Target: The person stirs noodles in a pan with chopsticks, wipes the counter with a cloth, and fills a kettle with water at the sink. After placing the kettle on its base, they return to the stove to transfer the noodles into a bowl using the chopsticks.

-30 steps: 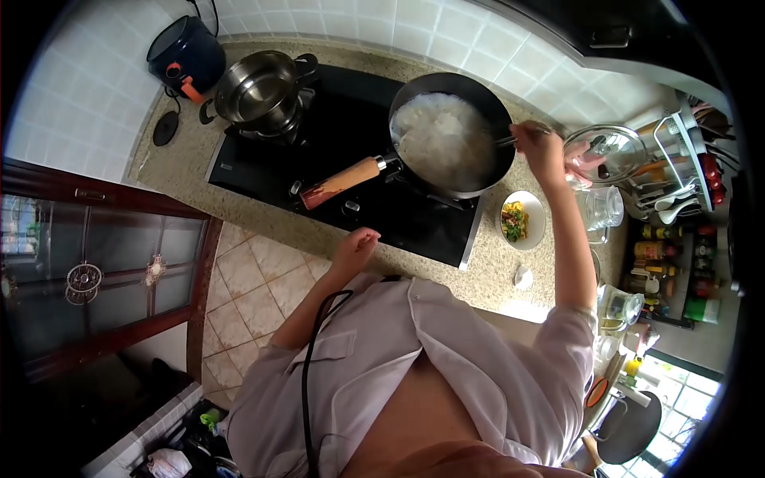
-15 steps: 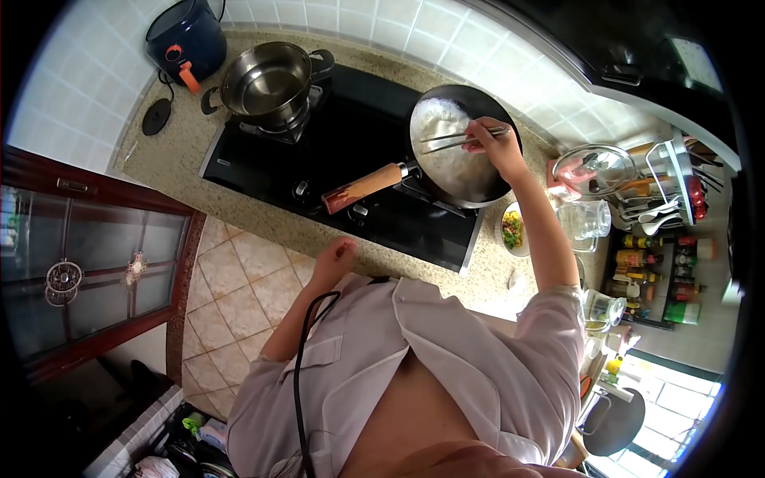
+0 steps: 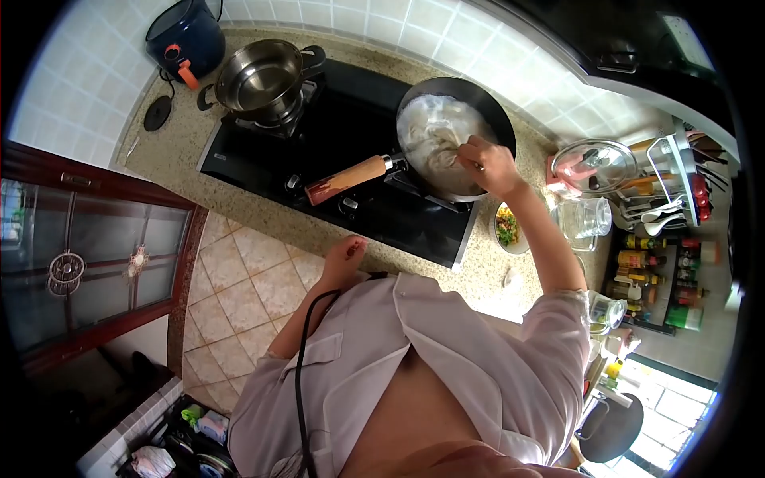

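My right hand (image 3: pixel 490 166) is closed around a pair of metal chopsticks (image 3: pixel 478 166), seen nearly end-on, over the right side of a dark wok (image 3: pixel 500 119). Their tips cannot be made out. Cloudy liquid with a pale, folded mass like noodles (image 3: pixel 438 134) fills much of the wok. The wok stands on the right burner, its wooden handle (image 3: pixel 351 177) pointing toward the front left. My left hand (image 3: pixel 345 259), fingers curled and nothing visible in them, hangs by the counter's front edge, apart from the handle.
An uncovered steel pot (image 3: pixel 261 80) sits on the left burner, beside a dark blue air fryer (image 3: pixel 186 40). Right of the stove are a bowl of chopped colourful food (image 3: pixel 508 229), a glass pitcher (image 3: pixel 586 219) and a glass lid (image 3: pixel 595 166). A black cable (image 3: pixel 298 382) crosses my front.
My right hand has turned and moved slightly down and left, so the chopsticks now appear foreshortened. The pale mass looks gathered and folded. The view has shifted slightly.
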Action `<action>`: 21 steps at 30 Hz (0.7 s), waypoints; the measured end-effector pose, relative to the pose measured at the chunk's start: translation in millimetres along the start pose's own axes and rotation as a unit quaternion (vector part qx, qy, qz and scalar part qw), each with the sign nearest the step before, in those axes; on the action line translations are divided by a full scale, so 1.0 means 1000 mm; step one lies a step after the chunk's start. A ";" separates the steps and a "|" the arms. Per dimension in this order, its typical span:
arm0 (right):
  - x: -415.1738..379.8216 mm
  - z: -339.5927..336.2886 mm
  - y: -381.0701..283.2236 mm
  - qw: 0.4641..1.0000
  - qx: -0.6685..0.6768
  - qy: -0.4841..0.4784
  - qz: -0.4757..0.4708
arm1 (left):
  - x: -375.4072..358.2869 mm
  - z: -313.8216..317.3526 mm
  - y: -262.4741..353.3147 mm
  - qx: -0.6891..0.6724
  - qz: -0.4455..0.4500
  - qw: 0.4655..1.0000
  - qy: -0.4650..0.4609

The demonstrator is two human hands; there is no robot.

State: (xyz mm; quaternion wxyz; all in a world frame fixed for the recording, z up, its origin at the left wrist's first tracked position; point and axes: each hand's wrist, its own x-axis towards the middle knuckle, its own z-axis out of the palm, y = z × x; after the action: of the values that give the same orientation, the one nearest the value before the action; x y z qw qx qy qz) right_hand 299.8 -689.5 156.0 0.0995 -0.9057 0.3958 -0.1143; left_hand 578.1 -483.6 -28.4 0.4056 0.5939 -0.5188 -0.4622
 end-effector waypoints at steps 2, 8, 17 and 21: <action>-0.008 -0.006 0.017 0.999 -0.029 0.037 -0.005 | -0.002 0.003 -0.007 -0.010 -0.002 1.000 -0.001; -0.014 -0.032 0.037 0.983 0.016 0.123 0.138 | -0.007 0.007 0.010 -0.005 -0.017 1.000 0.005; -0.012 0.004 0.054 0.907 0.340 0.057 0.244 | -0.016 0.016 0.017 0.018 -0.046 0.999 -0.003; -0.007 -0.001 0.044 0.861 0.447 0.016 0.244 | -0.018 0.015 0.017 0.035 -0.050 0.998 -0.016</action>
State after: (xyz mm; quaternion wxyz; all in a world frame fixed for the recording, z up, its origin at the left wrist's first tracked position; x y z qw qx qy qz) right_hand 264.4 -713.2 143.9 0.5115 -0.6367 0.5123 -0.2657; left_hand 558.3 -467.8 -13.0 0.3524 0.6256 -0.5104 -0.4732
